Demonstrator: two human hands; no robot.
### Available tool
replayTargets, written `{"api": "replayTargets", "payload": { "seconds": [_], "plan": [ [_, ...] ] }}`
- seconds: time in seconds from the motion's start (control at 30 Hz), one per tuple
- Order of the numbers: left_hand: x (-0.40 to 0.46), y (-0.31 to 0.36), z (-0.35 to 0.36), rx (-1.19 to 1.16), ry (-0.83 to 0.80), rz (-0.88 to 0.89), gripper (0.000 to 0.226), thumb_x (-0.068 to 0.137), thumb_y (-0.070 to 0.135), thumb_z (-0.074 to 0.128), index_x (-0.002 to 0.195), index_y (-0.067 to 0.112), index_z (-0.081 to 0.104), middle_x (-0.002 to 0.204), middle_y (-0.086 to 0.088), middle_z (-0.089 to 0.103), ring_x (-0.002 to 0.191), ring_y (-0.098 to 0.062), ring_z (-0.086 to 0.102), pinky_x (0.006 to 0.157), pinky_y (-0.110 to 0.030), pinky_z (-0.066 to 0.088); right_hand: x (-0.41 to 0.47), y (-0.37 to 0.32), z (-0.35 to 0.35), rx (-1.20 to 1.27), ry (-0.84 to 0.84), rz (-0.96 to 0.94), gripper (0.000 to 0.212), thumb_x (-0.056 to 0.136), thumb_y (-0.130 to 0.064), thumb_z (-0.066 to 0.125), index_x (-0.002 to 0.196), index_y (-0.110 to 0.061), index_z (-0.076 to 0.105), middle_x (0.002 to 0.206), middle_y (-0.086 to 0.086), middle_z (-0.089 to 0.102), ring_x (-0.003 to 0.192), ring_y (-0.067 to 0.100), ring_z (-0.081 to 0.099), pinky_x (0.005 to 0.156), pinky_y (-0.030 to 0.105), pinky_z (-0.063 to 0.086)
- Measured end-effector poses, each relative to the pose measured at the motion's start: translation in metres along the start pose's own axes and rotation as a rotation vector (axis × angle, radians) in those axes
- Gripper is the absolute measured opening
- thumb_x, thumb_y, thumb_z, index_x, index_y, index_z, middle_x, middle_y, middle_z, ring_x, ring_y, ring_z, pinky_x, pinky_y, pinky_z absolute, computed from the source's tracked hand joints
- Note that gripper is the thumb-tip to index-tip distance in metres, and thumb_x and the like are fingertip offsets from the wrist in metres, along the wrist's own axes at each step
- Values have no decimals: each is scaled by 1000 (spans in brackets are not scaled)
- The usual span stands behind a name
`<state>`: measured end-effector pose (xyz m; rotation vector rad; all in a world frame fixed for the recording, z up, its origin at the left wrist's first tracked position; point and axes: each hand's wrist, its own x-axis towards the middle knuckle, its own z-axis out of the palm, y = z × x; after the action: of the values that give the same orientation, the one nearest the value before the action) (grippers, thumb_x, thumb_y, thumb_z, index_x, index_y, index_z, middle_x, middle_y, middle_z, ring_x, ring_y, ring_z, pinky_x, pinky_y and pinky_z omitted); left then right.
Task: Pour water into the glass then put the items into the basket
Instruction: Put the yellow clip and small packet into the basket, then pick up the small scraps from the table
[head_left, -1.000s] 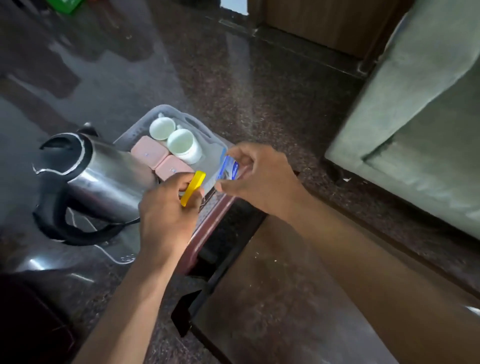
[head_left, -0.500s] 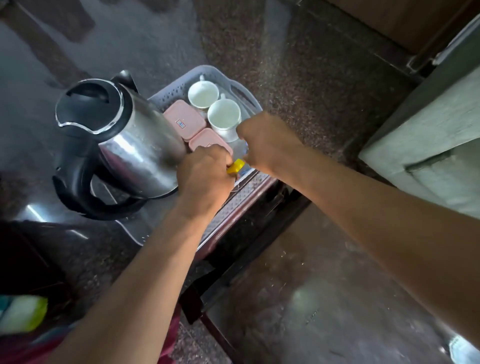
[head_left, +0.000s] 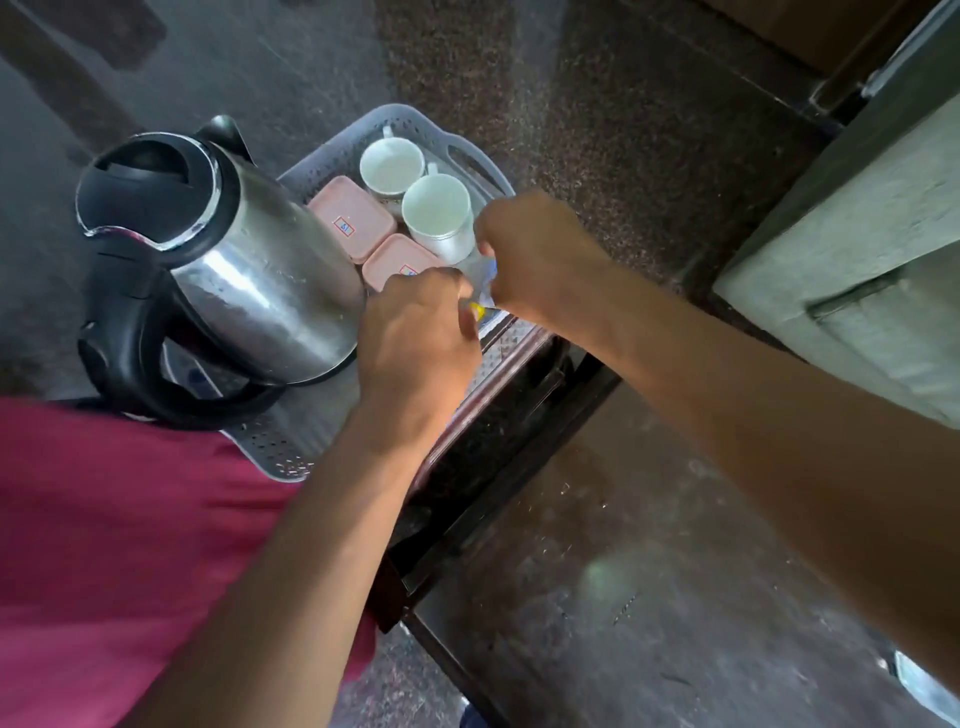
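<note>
A grey perforated basket (head_left: 400, 113) holds a steel kettle with a black lid and handle (head_left: 260, 270), two white cups (head_left: 389, 166) (head_left: 436, 210) and two pink lidded boxes (head_left: 353, 218) (head_left: 397, 260). My left hand (head_left: 415, 343) is closed over the basket's near right part, pinching a yellow piece (head_left: 477, 310) that is mostly hidden. My right hand (head_left: 535, 249) is closed right beside it, holding a small clear item with blue print (head_left: 487, 273). The two hands touch at these items, just in front of the nearer cup.
The basket rests on a dark low table (head_left: 623, 571) whose edge runs beneath my forearms. A pale green sofa (head_left: 857, 249) stands to the right. Speckled stone floor (head_left: 597, 130) lies beyond. My red shirt (head_left: 114, 545) fills the lower left.
Both hands have lowered toward the basket's near right part. The yellow piece, plainly visible a second ago, is now pressed against the blue-printed item and mostly covered by my fingers.
</note>
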<state>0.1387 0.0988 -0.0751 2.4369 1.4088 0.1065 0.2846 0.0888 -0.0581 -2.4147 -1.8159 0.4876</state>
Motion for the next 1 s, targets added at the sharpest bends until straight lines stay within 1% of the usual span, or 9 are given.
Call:
{"api": "replayTargets", "payload": {
  "seconds": [0.13, 0.23, 0.33, 0.47, 0.57, 0.67, 0.8, 0.9, 1.0],
  "plan": [
    [-43, 35, -9, -112, 133, 81, 39, 96, 22, 70, 134, 16, 70, 131, -9, 70, 124, -32, 64, 105, -42, 49, -54, 13, -23, 315, 186, 162, 25, 87, -22, 74, 110, -12, 76, 111, 12, 77, 103, 34, 73, 93, 40, 59],
    [-81, 60, -6, -158, 153, 121, 51, 94, 20, 71, 143, 9, 65, 146, -14, 62, 135, -36, 60, 114, -47, 48, -106, 30, -35, 491, 302, 315, 16, 87, -22, 73, 101, -16, 79, 99, 5, 79, 94, 27, 75, 89, 38, 61],
    [-117, 86, 7, -184, 127, 177, 55, 92, 20, 76, 145, 6, 64, 149, -18, 60, 140, -40, 57, 116, -53, 47, -160, 51, -34, 587, 362, 430, 16, 87, -22, 74, 102, -19, 80, 97, 3, 80, 90, 24, 77, 86, 40, 63],
    [-173, 123, 29, -155, -9, 304, 66, 89, 28, 81, 148, 5, 61, 149, -20, 57, 135, -42, 57, 113, -56, 49, -249, 80, -18, 602, 402, 503, 24, 88, -27, 75, 112, -27, 79, 106, -4, 80, 94, 19, 76, 85, 40, 63],
    [-223, 147, 46, -88, -124, 432, 71, 90, 39, 77, 152, 10, 57, 149, -16, 57, 133, -36, 56, 112, -52, 48, -324, 102, -2, 645, 451, 529, 26, 89, -23, 79, 115, -26, 79, 106, -5, 81, 90, 13, 76, 79, 40, 64],
    [-280, 169, 72, -66, -231, 549, 74, 87, 46, 72, 153, 15, 57, 149, -9, 58, 125, -32, 56, 105, -44, 46, -408, 122, 23, 619, 525, 547, 21, 89, -22, 77, 110, -27, 75, 102, -2, 79, 85, 19, 74, 70, 39, 63],
    [-350, 190, 113, -42, -461, 676, 86, 86, 52, 70, 163, 23, 45, 161, -8, 50, 132, -38, 61, 109, -50, 50, -512, 139, 67, 578, 580, 686, 24, 89, -22, 70, 112, -29, 72, 112, -4, 73, 89, 17, 70, 72, 37, 61],
    [-393, 206, 139, 34, -607, 799, 98, 79, 51, 80, 164, 27, 40, 169, -8, 45, 142, -39, 56, 109, -56, 54, -586, 151, 99, 491, 586, 821, 27, 88, -25, 66, 115, -30, 68, 115, -4, 68, 98, 20, 68, 81, 35, 59],
    [-427, 224, 163, 116, -705, 937, 112, 57, 44, 99, 156, 21, 54, 166, -14, 50, 150, -37, 46, 116, -55, 38, -653, 160, 135, 429, 469, 965, 47, 78, -18, 75, 122, -29, 65, 119, 0, 67, 100, 28, 67, 86, 40, 61]
  ]
}}
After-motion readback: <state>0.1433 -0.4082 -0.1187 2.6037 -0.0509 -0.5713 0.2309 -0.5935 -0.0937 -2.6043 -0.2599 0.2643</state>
